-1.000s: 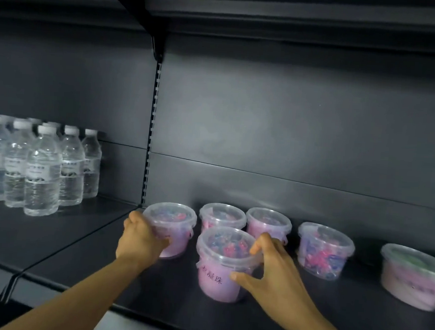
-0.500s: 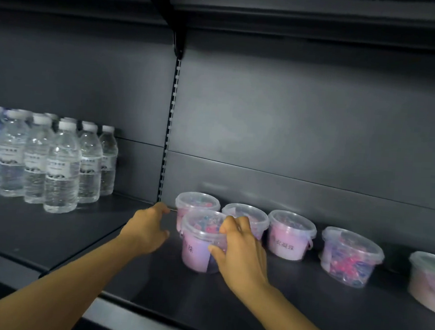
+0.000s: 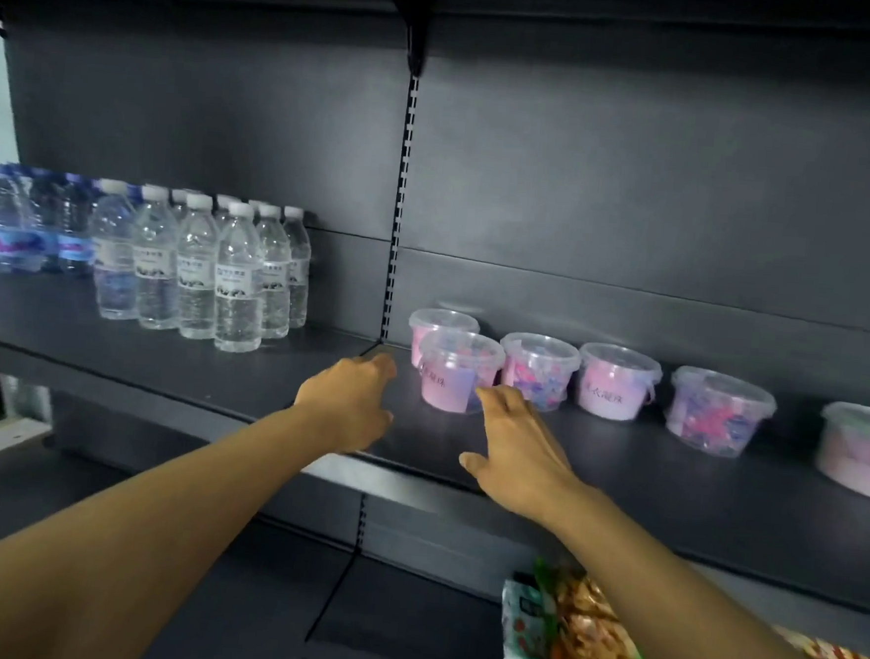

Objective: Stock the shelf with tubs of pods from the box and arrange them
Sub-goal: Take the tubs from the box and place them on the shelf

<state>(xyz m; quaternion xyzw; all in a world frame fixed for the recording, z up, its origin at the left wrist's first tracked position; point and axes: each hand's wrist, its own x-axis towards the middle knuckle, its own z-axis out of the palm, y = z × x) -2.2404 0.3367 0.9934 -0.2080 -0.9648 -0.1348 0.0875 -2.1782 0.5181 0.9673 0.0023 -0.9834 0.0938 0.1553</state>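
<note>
Water bottles [image 3: 205, 272] stand left on the dark shelf [image 3: 669, 479]; pod tubs [image 3: 617, 380] line the back. Both hands, left [image 3: 350, 400] and right [image 3: 517, 448], hover released just before the front tub [image 3: 453, 371]

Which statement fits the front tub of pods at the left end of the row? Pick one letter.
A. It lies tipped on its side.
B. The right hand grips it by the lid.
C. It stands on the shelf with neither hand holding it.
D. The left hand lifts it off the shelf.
C: the front tub stands upright on the shelf; the left hand and the right hand hold nothing.
</note>
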